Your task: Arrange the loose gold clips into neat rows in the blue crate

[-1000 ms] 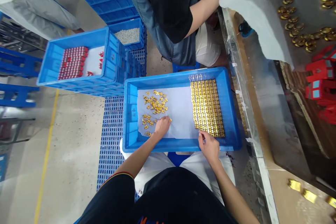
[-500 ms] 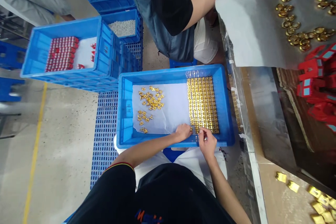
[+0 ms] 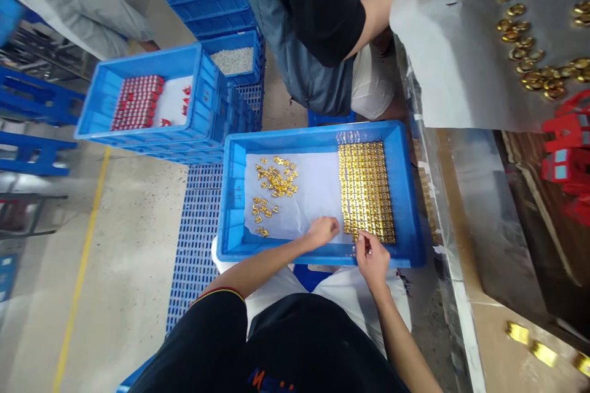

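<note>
A blue plastic tray lies across my lap, lined with white paper. Tight rows of small shiny gold pieces fill its right side, and loose gold pieces are scattered at the left. My left hand hovers over the paper just left of the rows, fingers curled together; what they hold, if anything, is hidden. At the near end of the rows, my right hand pinches with thumb and forefinger at a small gold piece, mostly covered by the fingertips.
Stacked blue crates, the top one holding red pieces, stand at the left. A co-worker sits ahead. To the right, a workbench carries round gold parts, red parts and gold blocks.
My left hand has drawn back slightly leftward from the edge of the rows. My right hand stays at their near end. The whole view has shifted a little.
</note>
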`<state>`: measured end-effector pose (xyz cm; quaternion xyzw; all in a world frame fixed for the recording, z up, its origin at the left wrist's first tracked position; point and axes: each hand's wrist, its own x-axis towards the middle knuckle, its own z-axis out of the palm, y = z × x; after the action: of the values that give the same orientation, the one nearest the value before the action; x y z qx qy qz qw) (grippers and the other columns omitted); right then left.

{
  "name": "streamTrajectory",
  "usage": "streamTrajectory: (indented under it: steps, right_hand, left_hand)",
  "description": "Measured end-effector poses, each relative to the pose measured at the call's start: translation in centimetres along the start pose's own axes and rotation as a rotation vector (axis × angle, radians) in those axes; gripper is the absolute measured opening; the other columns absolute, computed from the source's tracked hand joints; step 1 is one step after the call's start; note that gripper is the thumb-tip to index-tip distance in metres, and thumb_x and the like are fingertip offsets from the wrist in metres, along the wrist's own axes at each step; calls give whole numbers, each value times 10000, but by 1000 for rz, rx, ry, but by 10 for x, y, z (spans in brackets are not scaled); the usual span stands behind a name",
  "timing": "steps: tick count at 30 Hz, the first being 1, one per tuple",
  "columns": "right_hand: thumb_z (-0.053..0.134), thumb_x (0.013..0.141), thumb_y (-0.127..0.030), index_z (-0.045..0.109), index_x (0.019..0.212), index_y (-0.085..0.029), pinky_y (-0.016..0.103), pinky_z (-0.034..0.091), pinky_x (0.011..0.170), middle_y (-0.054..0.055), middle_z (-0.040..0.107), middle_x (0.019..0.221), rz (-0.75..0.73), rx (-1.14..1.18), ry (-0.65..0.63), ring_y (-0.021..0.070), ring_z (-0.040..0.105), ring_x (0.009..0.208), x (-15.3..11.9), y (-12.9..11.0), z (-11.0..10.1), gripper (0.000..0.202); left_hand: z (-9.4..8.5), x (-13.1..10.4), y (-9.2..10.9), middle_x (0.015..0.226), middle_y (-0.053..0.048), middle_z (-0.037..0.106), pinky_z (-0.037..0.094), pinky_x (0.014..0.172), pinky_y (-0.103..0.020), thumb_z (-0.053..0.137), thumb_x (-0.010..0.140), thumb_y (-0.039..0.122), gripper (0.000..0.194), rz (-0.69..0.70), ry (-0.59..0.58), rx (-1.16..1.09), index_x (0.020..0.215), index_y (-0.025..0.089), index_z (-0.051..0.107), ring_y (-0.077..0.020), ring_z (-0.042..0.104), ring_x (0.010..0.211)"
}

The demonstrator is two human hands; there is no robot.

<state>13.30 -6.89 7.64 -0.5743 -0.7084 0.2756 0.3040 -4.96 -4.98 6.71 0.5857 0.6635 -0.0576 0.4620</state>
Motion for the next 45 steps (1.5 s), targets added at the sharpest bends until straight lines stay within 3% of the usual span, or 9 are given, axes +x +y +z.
streamTrajectory:
  steps: [5,7,10,16,22,27,37,42,45]
  right_hand:
    - [453,956,-376,704,924,-177,264,513,583,49,709,666,15,-21,-23,156,616,521,-1,2,4,322]
    - [450,954,-382,701,910,-178,262,509,576,50,713,672,16,-34,-12,156,621,524,-1,1,5,327]
    - [460,942,-387,688,891,-182,262,506,565,51,719,684,33,-23,22,158,632,530,0,-2,2,311]
    - [503,921,-425,633,899,-192,270,503,542,3,667,575,193,152,112,175,646,516,1,-5,-8,268]
    - [490,924,-444,623,895,-195,274,513,544,1,666,573,218,150,109,171,654,518,4,-5,-7,284]
    - [479,925,-384,627,912,-195,268,512,555,3,683,593,173,128,90,167,663,529,6,-5,-6,240]
    - [462,927,-335,626,911,-202,265,512,564,9,697,624,123,112,51,166,670,555,7,-6,-9,212]
    - [456,929,-353,640,915,-199,268,522,577,15,705,640,137,112,40,168,673,573,6,-5,-9,240]
    - [460,929,-360,643,911,-199,264,523,575,11,701,633,144,121,39,162,664,561,6,-5,-8,245]
  left_hand:
    - [-53,-10,-71,1215,-108,635,464,964,-321,437,957,198,274,-273,522,169,1177,204,600,-228,599,1120]
    - [-66,-12,-90,1232,-127,612,451,983,-354,473,950,227,279,-325,554,230,1205,200,584,-261,571,1157]
    - [-71,-7,-97,1220,-139,612,436,997,-385,500,954,300,269,-294,503,283,1180,197,603,-290,548,1177]
    - [-63,5,-73,1142,-145,649,425,990,-370,420,964,196,255,-246,446,297,1072,165,649,-275,562,1163]
    - [-19,-11,-27,1077,-107,704,481,872,-308,475,953,225,219,-145,79,108,1024,174,676,-223,659,1024]
    - [12,-8,1,922,-66,744,499,781,-268,597,900,279,152,-105,-65,66,930,181,709,-204,694,912]
    - [4,-13,15,1038,-119,700,492,889,-340,480,947,204,208,-12,-111,172,987,178,682,-259,654,1054]
    - [3,-13,11,1098,-112,657,460,970,-333,437,932,119,251,225,-114,303,1015,215,654,-239,611,1116]
    - [6,-12,5,1121,-115,650,474,948,-341,419,921,101,276,205,-105,334,1098,198,608,-236,622,1086]
